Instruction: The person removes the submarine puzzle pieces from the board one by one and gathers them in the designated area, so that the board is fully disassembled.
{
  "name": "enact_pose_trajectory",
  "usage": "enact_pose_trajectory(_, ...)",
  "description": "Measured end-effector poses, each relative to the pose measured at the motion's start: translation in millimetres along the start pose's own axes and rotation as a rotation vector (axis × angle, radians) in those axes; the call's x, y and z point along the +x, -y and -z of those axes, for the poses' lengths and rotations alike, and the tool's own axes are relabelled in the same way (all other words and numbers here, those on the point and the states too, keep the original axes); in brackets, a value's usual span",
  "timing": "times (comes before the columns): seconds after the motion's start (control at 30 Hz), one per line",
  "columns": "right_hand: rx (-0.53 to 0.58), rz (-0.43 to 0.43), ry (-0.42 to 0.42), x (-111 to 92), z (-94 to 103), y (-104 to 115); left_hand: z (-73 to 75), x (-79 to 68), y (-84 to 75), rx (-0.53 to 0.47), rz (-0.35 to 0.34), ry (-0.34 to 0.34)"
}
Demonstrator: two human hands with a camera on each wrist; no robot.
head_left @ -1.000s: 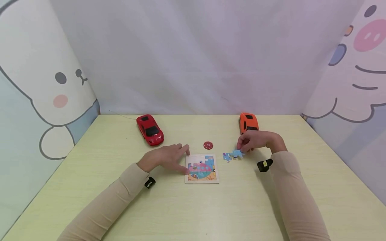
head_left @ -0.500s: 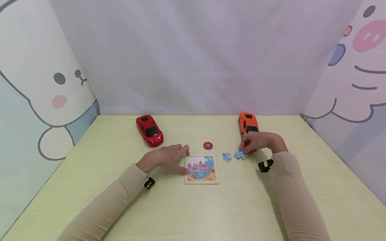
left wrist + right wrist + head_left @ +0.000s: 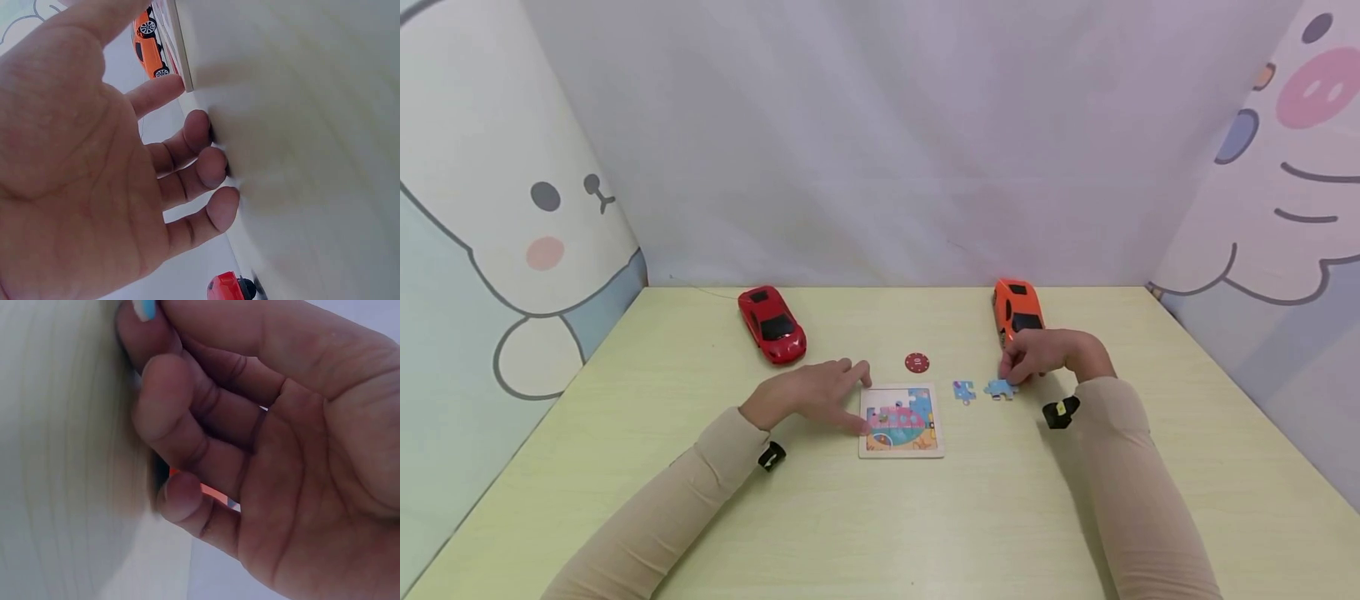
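Pinching a small, flat, pale-blue jigsaw piece (image 3: 1002,388) by its far edge, between thumb and index finger of the right hand (image 3: 1048,350), at or just above the pale yellow wood-grain tabletop (image 3: 865,517); cannot tell whether lifted or lying down. Runs longest from left to right, broader sideways than from near to far, and points a small knob to the left, toward a second blue jigsaw piece with a purple patch (image 3: 964,390), near but apart. Extends, on that second piece, a rounded tab toward the person, with its length running near to far. Shows in the right wrist view only as a blue-and-white sliver at the pinched fingertips, next to remaining fingers curled close to the wood. Spreads thumb and index finger of the left hand (image 3: 812,393) wide apart at the left side of a square picture-puzzle tray with a pale wooden rim (image 3: 901,454), touching the far left corner with the index finger and overlapping the left rim with the thumb, gripping nothing; bends the other three fingers loosely, tips down at the tabletop. Lies squared to the table, left of both pieces, bare and white in the far left part of the picture. Includes, farther back, a round red chip with white edge marks (image 3: 917,362), a glossy red toy car (image 3: 772,325) slanting nearward to the right, and an orange toy car (image 3: 1017,305) just beyond the right hand.
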State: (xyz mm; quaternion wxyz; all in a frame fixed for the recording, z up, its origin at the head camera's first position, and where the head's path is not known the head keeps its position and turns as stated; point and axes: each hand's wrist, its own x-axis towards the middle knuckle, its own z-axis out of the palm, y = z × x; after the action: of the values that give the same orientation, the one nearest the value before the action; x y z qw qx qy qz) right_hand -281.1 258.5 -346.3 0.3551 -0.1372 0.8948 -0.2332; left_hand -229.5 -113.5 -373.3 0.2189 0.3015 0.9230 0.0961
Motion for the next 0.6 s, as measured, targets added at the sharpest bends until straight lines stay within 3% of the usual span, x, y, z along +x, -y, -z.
enact_pose_trajectory(0.4, -0.035, -0.041, 0.01, -1.6, 1.0, 3.8, 1.3, -1.9, -1.9, 0.002, 0.005, 0.001)
enact_pose_trajectory(0.6, 0.004, -0.043, 0.015, -2.6, 1.4, 1.8, 0.8, -1.9, -2.1, 0.014, 0.003, 0.003)
